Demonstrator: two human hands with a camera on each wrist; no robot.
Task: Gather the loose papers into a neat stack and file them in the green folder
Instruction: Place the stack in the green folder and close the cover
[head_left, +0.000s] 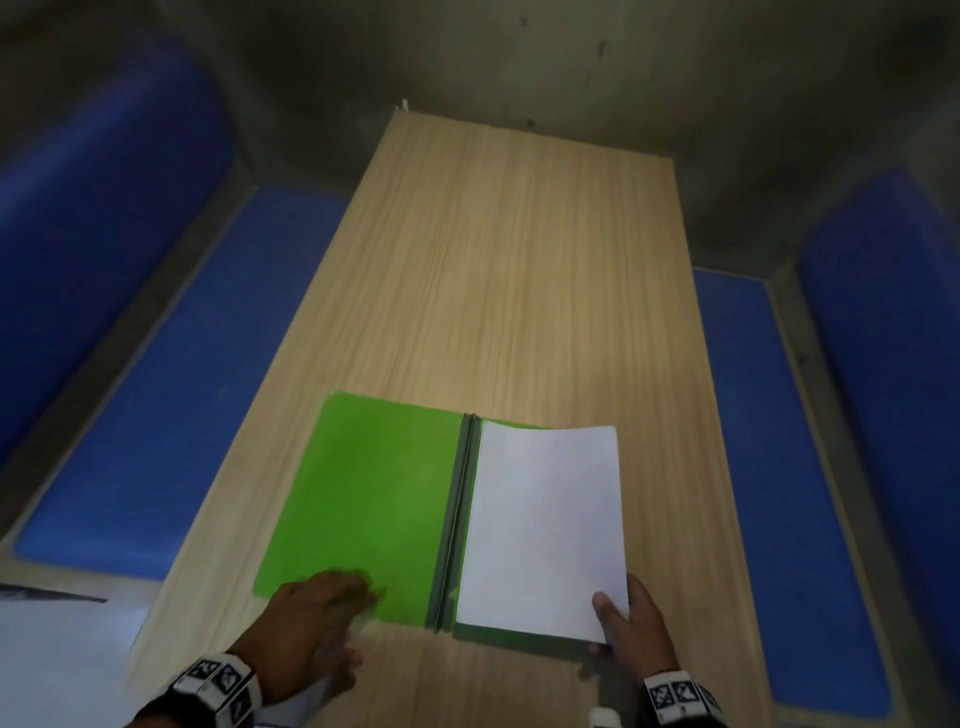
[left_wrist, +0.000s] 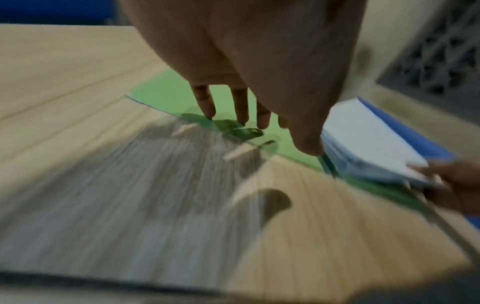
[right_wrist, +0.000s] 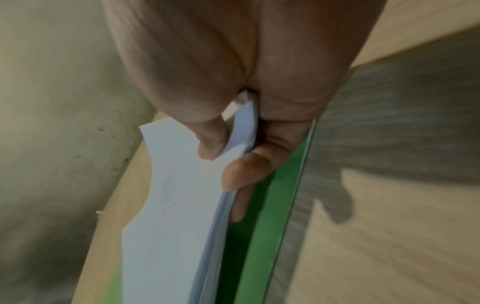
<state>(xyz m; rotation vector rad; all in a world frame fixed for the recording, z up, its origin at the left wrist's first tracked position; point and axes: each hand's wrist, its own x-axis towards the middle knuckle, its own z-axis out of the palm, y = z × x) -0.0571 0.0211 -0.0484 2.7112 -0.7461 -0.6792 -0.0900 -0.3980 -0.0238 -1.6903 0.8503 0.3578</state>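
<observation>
One green folder (head_left: 363, 499) is laid open flat on the wooden table (head_left: 519, 291), close to the near edge, with its dark spine (head_left: 457, 519) running from that edge away towards the far one. One stack of white papers (head_left: 545, 530) is seen on the right half of the folder, its left edge set against the spine and its far right corner curled slightly upward. The near right corner of the stack is pinched by the right hand (head_left: 631, 631), the thumb being placed on top and the fingers (right_wrist: 244, 170) curled beneath, between the papers and the green cover. The left hand (head_left: 311, 618) is held relaxed with its fingers (left_wrist: 205, 102) extended over the near left corner of the folder; whether the cover is actually touched cannot be told, the hand being blurred. Two blue padded benches (head_left: 171, 395) are seen, one along each long side of the table.
</observation>
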